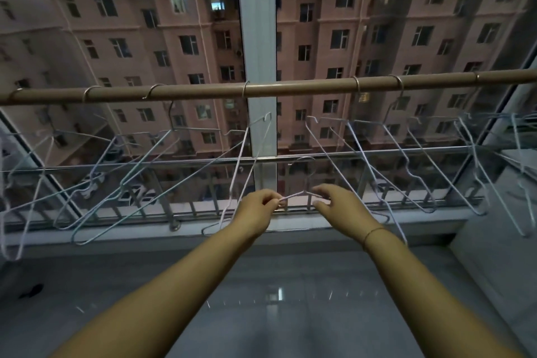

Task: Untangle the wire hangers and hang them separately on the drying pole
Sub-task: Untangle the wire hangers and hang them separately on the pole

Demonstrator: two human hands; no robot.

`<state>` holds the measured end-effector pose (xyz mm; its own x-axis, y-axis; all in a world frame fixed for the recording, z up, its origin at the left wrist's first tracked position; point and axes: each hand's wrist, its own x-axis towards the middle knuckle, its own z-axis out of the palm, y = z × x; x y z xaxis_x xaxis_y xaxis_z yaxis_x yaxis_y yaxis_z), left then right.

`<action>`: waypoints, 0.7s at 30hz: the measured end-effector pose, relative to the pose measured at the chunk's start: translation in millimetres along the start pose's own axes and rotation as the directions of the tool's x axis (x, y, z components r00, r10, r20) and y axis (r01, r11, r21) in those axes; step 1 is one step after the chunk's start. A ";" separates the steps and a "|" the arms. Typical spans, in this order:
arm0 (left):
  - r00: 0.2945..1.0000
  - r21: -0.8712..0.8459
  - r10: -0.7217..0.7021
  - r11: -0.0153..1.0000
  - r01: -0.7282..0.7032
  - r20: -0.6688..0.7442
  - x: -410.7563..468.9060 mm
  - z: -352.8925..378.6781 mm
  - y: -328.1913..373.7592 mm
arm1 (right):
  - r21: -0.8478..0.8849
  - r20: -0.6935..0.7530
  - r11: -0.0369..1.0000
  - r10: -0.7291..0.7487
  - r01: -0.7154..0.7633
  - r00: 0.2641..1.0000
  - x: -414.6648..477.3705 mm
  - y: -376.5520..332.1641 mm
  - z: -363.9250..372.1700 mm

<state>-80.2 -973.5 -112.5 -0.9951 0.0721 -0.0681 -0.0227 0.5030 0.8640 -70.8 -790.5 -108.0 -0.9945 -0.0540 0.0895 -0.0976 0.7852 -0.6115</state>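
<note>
A brown drying pole (290, 86) runs across the window from left to right. Several pale wire hangers (151, 160) hang from it by their hooks, spread along its length and swung out towards me. Below the pole, in the middle, I hold one white wire hanger (302, 183) with its hook pointing up. My left hand (258, 209) pinches its left shoulder wire. My right hand (337, 203) pinches its right shoulder wire. The lower part of this hanger is hidden behind my hands.
A white window post (255, 38) stands behind the pole, with a metal railing (174, 164) outside the glass. The window sill (145, 229) runs below it. A grey shiny floor (276, 299) lies under my arms. A white ledge (511, 183) is at the right.
</note>
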 end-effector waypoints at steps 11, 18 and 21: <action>0.969 -0.127 0.016 0.991 -0.048 -0.245 -22.3 22.5 1.8 | 0.290 0.020 0.948 0.132 -0.133 0.991 -56.2 0.6 5.8; 0.999 -0.503 -0.004 0.864 0.022 0.038 -37.9 49.8 47.4 | 0.558 -0.117 0.830 0.109 -0.026 0.987 -71.6 -20.8 -6.7; 0.999 -0.556 0.036 0.831 -0.027 0.006 -33.7 43.2 71.1 | 0.579 -0.205 0.813 0.072 0.062 0.976 -66.0 -30.8 -21.5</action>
<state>-44.1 -903.1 -70.3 -0.9946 0.0956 -0.0397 -0.0458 -0.0631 0.9970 -1.4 -797.9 -78.2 -0.9702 0.1301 0.2046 -0.1625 0.2775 -0.9469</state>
